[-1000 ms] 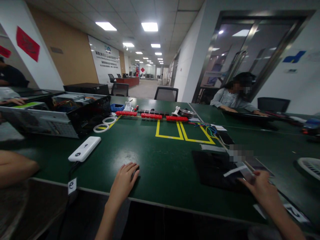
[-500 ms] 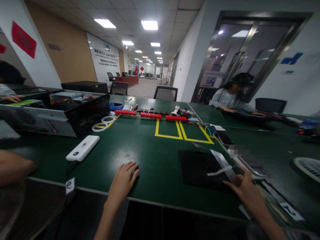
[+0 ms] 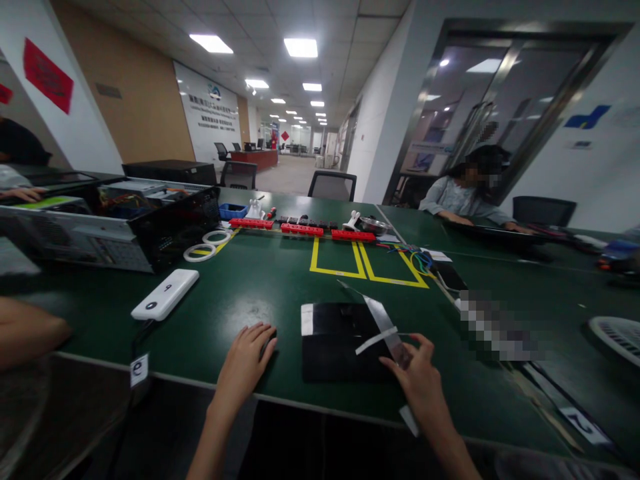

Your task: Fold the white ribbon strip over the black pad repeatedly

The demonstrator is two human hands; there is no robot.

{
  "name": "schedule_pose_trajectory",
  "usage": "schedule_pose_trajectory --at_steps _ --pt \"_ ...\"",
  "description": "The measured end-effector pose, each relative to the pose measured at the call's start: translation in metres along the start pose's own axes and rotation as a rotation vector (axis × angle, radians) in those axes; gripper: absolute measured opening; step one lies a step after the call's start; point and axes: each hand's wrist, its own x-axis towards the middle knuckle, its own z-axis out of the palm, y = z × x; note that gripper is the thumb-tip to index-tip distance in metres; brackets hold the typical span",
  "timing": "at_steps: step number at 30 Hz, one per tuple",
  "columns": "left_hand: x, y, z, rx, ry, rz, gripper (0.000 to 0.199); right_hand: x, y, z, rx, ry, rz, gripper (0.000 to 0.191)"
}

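Note:
My left hand (image 3: 245, 360) rests on the green table, fingers together and curved. A small dark thing (image 3: 269, 337) shows between its thumb and fingers; its kind I cannot make out. Farther right, my right hand (image 3: 417, 373) pinches a shiny clear plastic strip (image 3: 380, 317) between thumb and fingers. The strip stands tilted over a flat black sheet-like thing (image 3: 330, 357), which has a white patch (image 3: 307, 320) at its far left corner. A narrow white strip (image 3: 375, 340) crosses the plastic. Under my right wrist a small pale piece (image 3: 409, 420) shows near the table edge.
A white power bank (image 3: 167, 293) lies left, near an open computer case (image 3: 150, 230) and white rings (image 3: 199, 253). Red block strips (image 3: 303, 229), yellow tape outlines (image 3: 339, 273) and coloured wires (image 3: 420, 261) lie farther back. Another person (image 3: 467, 193) sits across; someone's arm (image 3: 30, 333) rests at left.
My right hand has moved left, bringing the plastic strip and the black sheet-like thing nearer to my left hand. The white patch now shows. My left hand has stayed in place.

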Motion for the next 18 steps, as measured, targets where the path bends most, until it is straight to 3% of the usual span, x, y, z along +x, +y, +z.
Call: schedule_pose_trajectory --at_steps 5,8,11,14,18 --pt "0.001 0.003 -0.005 0.030 -0.061 0.015 0.030 -0.009 -0.029 0.029 0.028 0.051 -0.036 0.060" --pt "0.001 0.004 -0.009 0.020 -0.147 0.123 0.048 -0.012 -0.037 0.037 0.052 0.081 -0.036 0.056" --pt "0.001 0.004 -0.010 0.026 -0.213 0.224 0.063 -0.010 -0.039 0.038 0.095 0.088 0.008 0.056" --pt "0.001 0.004 -0.008 0.046 -0.219 0.221 0.053 -0.005 -0.033 0.033 0.194 0.093 0.137 0.063" --pt "0.001 0.005 -0.008 0.042 -0.207 0.184 0.048 0.002 -0.022 0.019 0.543 0.082 0.259 0.074"
